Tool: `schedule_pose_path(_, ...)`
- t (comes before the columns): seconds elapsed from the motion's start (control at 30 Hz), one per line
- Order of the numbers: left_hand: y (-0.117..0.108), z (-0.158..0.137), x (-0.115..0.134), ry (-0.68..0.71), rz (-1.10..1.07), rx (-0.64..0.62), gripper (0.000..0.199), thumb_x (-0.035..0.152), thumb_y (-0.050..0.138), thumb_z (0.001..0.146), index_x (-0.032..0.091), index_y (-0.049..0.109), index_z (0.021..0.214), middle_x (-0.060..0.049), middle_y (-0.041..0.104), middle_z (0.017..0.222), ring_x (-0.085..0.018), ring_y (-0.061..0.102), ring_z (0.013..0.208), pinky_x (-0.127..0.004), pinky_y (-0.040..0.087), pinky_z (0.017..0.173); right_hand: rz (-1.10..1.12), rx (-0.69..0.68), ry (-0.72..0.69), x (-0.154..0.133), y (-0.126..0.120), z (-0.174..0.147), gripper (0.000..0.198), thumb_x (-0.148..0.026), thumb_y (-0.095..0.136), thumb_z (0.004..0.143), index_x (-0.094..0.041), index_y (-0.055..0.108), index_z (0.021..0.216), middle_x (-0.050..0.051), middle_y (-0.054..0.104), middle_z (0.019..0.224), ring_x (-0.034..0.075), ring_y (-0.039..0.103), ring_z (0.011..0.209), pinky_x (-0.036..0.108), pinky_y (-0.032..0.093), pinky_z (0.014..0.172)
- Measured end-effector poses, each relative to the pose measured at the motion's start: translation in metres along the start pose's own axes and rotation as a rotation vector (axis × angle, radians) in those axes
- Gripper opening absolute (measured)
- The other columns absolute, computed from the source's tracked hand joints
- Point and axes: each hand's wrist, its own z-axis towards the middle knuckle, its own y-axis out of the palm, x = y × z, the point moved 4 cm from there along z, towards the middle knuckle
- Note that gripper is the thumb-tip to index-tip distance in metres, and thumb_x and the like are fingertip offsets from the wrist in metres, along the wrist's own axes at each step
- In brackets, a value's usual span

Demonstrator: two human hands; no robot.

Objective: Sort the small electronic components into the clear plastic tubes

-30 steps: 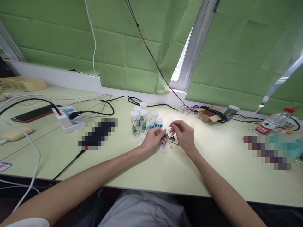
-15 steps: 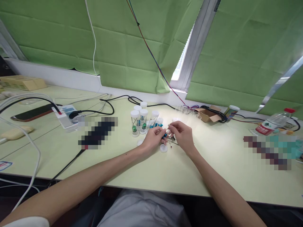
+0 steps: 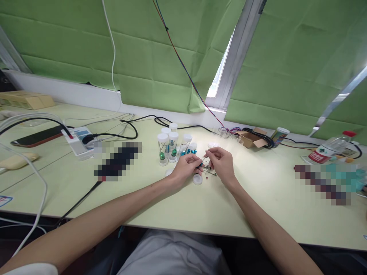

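Observation:
My left hand is closed in a pinch on a small blue piece that has thin wire on it. Close by on the right, my right hand pinches the thin dark wire running from that piece. Under the hands lie a few dark slender bits, partly hidden by fingers. A round white cap rests on the table just in front. Beyond my left hand, more small blue pieces lie loose. Several clear vials with white caps stand upright to the left, some with green pieces and wires inside.
A power strip with plugged-in cables stands left, beside a phone. Behind are clear empty-looking containers, an open cardboard box with black cable, and a canister. A red-capped bottle leans at right.
The fingers of my right hand have shifted slightly right, a little away from the left fingers. The blue piece stays in my left hand. The vials have not been moved.

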Motion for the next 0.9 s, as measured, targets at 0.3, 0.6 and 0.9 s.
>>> schedule_pose_path(0.3,-0.0004,0.0003,-0.0014,-0.007,0.001,-0.009,0.014,0.017,0.064,0.085,0.012,0.060,0.073,-0.008,0.068,0.079,-0.010,0.062,0.056,-0.025,0.052,0.058,-0.009,-0.001,0.015,0.0011,-0.0004,0.0004,0.023,-0.038,0.070,0.079,-0.016,0.064,0.077,0.006,0.071,0.072,0.009,0.051,0.039,0.024,0.039,0.039)
schedule_pose_path(0.6,0.0009,-0.0002,-0.0002,-0.008,-0.007,-0.010,0.013,0.018,0.066,0.084,0.012,0.060,0.074,-0.009,0.069,0.079,-0.010,0.062,0.055,-0.025,0.052,0.058,-0.004,0.009,0.017,0.0014,-0.0001,-0.0009,0.023,-0.038,0.070,0.080,-0.016,0.064,0.076,0.006,0.072,0.072,0.009,0.050,0.039,0.023,0.038,0.038)
schedule_pose_path(0.9,-0.0004,0.0014,-0.0024,-0.007,-0.016,-0.020,0.012,0.019,0.067,0.082,0.012,0.060,0.074,-0.009,0.069,0.079,-0.011,0.062,0.057,-0.026,0.051,0.058,-0.012,0.041,-0.002,0.0004,0.0016,-0.0023,0.023,-0.038,0.069,0.081,-0.016,0.063,0.076,0.006,0.073,0.073,0.009,0.050,0.039,0.024,0.039,0.039)
